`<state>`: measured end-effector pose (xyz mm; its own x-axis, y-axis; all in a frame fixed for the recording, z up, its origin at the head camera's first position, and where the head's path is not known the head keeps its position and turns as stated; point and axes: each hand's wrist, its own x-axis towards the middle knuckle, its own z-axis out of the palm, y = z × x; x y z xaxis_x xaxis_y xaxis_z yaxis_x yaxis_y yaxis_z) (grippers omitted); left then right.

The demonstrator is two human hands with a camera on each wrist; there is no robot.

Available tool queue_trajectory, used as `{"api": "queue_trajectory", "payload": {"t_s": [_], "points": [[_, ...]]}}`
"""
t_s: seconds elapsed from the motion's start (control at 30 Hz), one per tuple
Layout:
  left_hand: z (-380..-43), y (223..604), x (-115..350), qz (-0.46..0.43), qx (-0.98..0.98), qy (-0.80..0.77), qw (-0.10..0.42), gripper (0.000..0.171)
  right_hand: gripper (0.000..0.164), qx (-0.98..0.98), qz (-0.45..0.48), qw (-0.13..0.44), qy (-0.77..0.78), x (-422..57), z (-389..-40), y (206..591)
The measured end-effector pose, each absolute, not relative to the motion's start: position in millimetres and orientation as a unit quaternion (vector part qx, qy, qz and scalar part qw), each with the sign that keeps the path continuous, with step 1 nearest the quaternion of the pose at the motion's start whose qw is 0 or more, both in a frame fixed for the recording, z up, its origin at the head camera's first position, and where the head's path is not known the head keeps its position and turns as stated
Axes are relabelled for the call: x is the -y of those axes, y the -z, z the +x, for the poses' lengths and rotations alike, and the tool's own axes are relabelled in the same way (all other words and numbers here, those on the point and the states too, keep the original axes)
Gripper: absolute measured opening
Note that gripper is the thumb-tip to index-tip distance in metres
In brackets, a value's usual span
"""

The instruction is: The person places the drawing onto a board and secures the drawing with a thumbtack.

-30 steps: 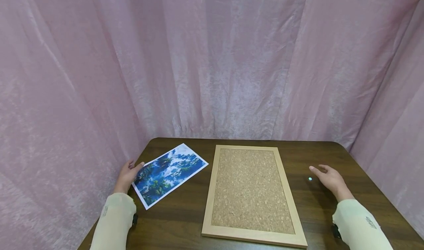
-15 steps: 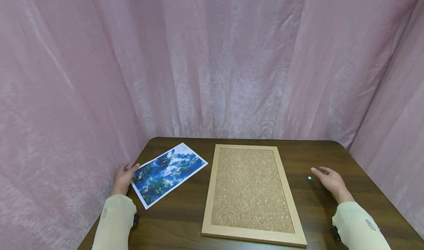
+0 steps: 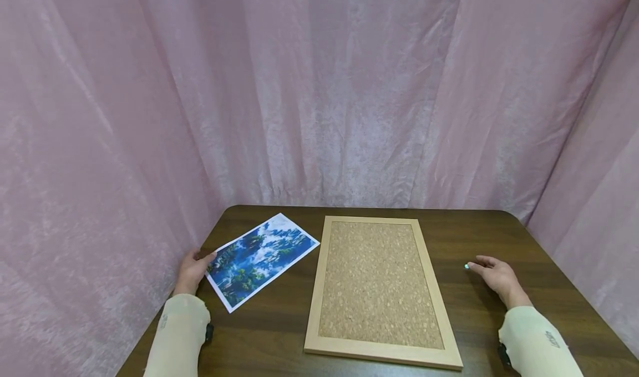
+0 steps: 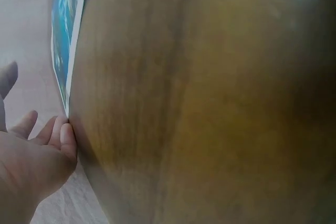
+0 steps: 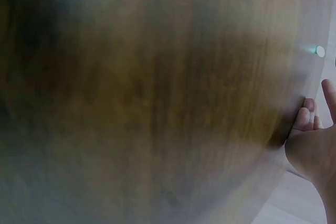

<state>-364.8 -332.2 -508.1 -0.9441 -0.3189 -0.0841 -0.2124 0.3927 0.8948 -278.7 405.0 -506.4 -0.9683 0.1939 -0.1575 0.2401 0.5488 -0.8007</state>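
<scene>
Place: curtained booth or staging corner; wider building cannot be told. Pink velvety drapes (image 3: pixel 349 100), hung in folds along far, left and right sides. One dark wood-grain table (image 3: pixel 479 233), rounded far corners, standing near the far drapes.

A dark brown table (image 3: pixel 259 332) with streaked wood grain and rounded far corners stretches across the lower part of the head view, its surface catching pale glare in both wrist views. Pink velvety curtains (image 3: pixel 359 88) hang in vertical folds behind its far edge and along both sides, paler low in the middle.
</scene>
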Motion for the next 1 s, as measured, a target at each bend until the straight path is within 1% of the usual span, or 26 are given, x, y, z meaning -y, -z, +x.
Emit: {"api": "queue_trajectory", "payload": {"t_s": [0.13, 0.27, 0.43, 0.63, 1.0], "points": [[-363.8, 509.3, 329.4, 0.151, 0.865, 0.475, 0.057, 0.075, 0.070, -0.884, 0.116, 0.014, 0.453, -403.6, -278.6, 509.8], [-362.0, 509.0, 326.7, 0.163, 0.883, 0.438, 0.048, 0.074, 0.070, -0.884, 0.116, 0.008, 0.454, -402.4, -278.9, 510.6], [-363.4, 511.1, 326.4, 0.181, 0.881, 0.435, 0.052, 0.075, 0.069, -0.883, 0.121, 0.008, 0.453, -401.9, -277.6, 511.9], [-363.9, 514.7, 327.6, 0.200, 0.881, 0.424, 0.068, 0.075, 0.071, -0.878, 0.123, 0.008, 0.463, -401.6, -276.4, 511.5], [-357.5, 511.2, 321.6, 0.190, 0.915, 0.349, 0.070, 0.066, 0.071, -0.878, 0.127, 0.011, 0.462, -400.8, -277.6, 510.5]]}}
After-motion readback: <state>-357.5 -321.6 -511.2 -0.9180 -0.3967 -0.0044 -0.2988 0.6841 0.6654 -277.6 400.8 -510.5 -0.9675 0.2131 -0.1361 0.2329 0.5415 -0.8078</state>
